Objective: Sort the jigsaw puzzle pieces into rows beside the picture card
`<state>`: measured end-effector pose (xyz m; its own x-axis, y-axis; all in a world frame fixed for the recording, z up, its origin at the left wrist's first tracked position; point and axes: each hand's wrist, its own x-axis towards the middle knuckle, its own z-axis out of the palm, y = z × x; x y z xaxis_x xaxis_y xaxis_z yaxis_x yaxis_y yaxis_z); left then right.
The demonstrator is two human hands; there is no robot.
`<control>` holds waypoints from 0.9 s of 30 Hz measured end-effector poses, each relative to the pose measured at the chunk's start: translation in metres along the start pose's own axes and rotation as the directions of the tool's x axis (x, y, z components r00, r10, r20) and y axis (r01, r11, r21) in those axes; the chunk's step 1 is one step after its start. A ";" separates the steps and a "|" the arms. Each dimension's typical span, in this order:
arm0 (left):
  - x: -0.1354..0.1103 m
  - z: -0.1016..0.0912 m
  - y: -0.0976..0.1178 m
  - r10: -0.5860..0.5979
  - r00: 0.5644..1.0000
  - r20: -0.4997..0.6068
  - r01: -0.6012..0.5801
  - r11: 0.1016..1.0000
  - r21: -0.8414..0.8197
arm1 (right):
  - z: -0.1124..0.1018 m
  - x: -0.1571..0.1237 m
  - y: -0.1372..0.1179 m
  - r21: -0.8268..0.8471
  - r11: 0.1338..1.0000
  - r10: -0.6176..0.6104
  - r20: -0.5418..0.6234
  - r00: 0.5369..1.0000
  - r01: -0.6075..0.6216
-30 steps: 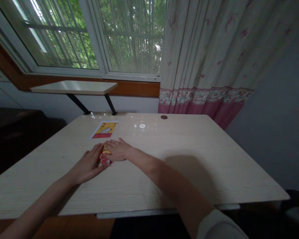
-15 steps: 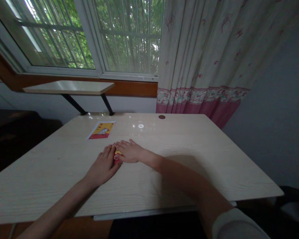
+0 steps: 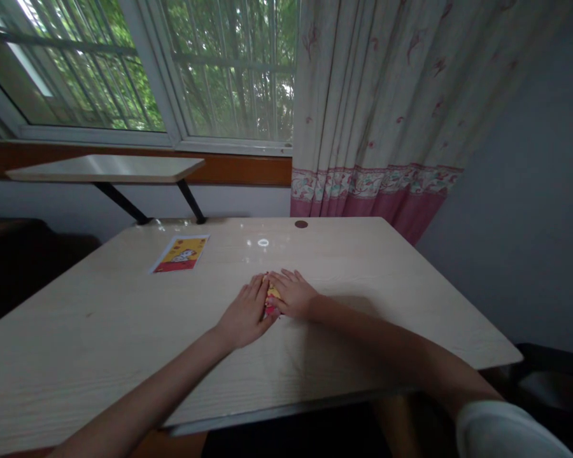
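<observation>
My left hand (image 3: 245, 313) and my right hand (image 3: 294, 295) lie flat side by side on the pale wooden table (image 3: 124, 331), fingers stretched out. Between and under them sits a small folded yellow and red paper (image 3: 271, 300), mostly hidden by the hands. Only a sliver of it shows in the gap. A second yellow and red printed sheet (image 3: 179, 253) lies flat farther back on the left, untouched.
A small brown round cap (image 3: 301, 224) sits at the table's far edge. A narrow shelf (image 3: 105, 168) on black brackets hangs below the window. A flowered curtain (image 3: 377, 114) with a pink hem hangs behind the table's right side. A grey wall stands at right.
Both hands have slid the folded paper to the right across the table, staying flat on it. The view has turned to the right as well.
</observation>
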<state>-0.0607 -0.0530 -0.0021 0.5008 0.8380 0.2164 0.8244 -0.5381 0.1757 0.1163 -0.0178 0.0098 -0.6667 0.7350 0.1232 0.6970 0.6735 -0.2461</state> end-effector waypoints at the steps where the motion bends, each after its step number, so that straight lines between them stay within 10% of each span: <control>1: 0.005 0.002 0.005 0.022 1.000 -0.004 -0.023 1.000 -0.015 | -0.001 -0.006 0.005 -0.005 1.000 0.024 -0.001 1.000 -0.024; 27: 0.046 0.004 0.050 0.165 0.986 -0.007 -0.163 0.969 -0.185 | -0.018 -0.058 0.051 0.010 1.000 0.022 -0.151 0.988 -0.021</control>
<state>0.0045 -0.0406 0.0132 0.6281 0.7372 0.2492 0.6681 -0.6750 0.3130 0.1955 -0.0244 0.0075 -0.6038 0.7531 0.2614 0.7081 0.6573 -0.2580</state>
